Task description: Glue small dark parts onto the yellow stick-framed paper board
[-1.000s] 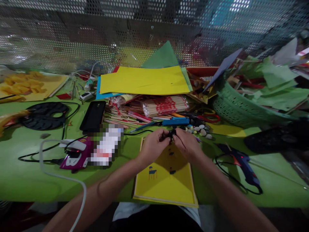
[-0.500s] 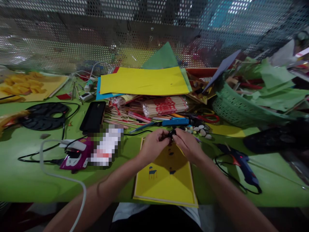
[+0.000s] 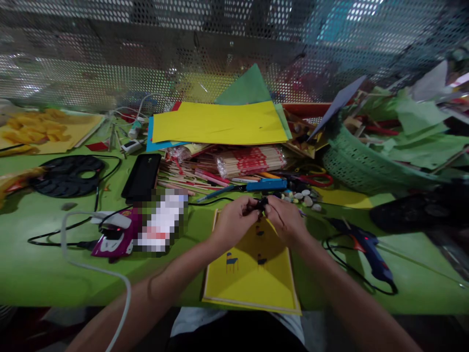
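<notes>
My left hand [image 3: 238, 220] and my right hand [image 3: 286, 220] meet above the far end of a yellow board [image 3: 242, 288] edged with thin wooden strips. Fingertips of both hands are closed on a small black piece [image 3: 261, 204]; its kind is too small and dark to make out. Small blue chair figures [image 3: 231, 262] with orange legs lie on the yellow surface, spaced apart. My wrists and forearms hang over the board's sides, and its far end is partly hidden under the hands.
A blue glue gun [image 3: 370, 249] lies on the right, its cord looped beside it. Left are a purple power strip [image 3: 119, 244], a blurred-out phone [image 3: 163, 222] and a black phone [image 3: 142, 177]. Behind are a blue cutter [image 3: 266, 185], bundled sticks [image 3: 251, 161], pebbles [image 3: 308, 201] and a green basket [image 3: 361, 164].
The fingers have shifted slightly around the black piece, and the right fingertips have opened a little, showing more of it. The board and the surroundings stay in place.
</notes>
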`<state>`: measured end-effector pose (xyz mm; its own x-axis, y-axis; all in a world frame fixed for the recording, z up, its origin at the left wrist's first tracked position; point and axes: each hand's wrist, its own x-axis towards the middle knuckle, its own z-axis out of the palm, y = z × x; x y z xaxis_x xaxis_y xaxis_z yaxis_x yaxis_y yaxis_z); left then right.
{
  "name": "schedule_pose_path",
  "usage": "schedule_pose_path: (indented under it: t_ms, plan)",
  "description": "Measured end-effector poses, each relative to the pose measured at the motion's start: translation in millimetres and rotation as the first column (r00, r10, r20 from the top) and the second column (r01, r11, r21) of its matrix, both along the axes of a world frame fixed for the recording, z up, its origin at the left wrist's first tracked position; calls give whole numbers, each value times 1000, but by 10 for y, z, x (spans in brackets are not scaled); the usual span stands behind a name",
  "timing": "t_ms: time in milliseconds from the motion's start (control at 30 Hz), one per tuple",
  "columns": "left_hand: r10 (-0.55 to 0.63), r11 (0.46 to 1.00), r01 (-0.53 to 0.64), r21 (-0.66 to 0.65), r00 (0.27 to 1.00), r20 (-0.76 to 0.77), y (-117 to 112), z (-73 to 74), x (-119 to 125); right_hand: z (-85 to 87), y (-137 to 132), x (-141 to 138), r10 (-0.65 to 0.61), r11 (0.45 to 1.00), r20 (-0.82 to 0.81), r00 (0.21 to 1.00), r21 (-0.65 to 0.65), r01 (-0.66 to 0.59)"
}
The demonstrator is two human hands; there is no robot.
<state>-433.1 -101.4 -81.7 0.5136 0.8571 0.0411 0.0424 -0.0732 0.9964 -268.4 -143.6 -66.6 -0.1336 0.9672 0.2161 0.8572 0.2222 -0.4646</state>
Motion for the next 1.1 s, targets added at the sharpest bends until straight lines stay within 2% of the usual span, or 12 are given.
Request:
schedule_pose_path:
  t_ms: [100, 167, 333, 433, 567, 667, 800, 933, 1100]
  plan:
    - [-19, 998, 23, -65, 998, 58, 7, 15, 6, 17, -6, 6, 22, 1000, -76, 997, -4, -22]
    - [-15, 998, 18, -66, 999, 49, 9, 24, 3, 28, -1, 2, 22, 1000, -56, 998, -13, -23]
    - [58, 990, -39, 139, 989, -137, -10, 58, -26, 24, 32, -12, 10, 1000, 59, 998, -7, -9]
    - [75, 979, -36, 202, 980, -185, -31, 80, -36, 3, 45, -11, -7, 1000, 80, 997, 18, 6]
    - [57, 983, -30, 183, 988, -144, -30, 82, -31, -10, 41, -16, -38, 999, 39, 999, 22, 38]
    - [45, 994, -38, 102, 997, -66, -1, 75, -22, 22, 16, -29, -7, 1000, -86, 996, -4, 6]
    - [42, 999, -42, 9, 999, -19, 28, 60, -2, 93, -20, -38, -59, 998, -205, 977, -16, 57]
    - [66, 995, -60, 80, 996, -68, 19, 37, 4, 95, -13, -29, -70, 998, -180, 981, -23, 67]
    - [81, 987, -61, 148, 988, -128, -5, 32, -18, 35, 18, -28, -47, 999, -60, 997, 6, 47]
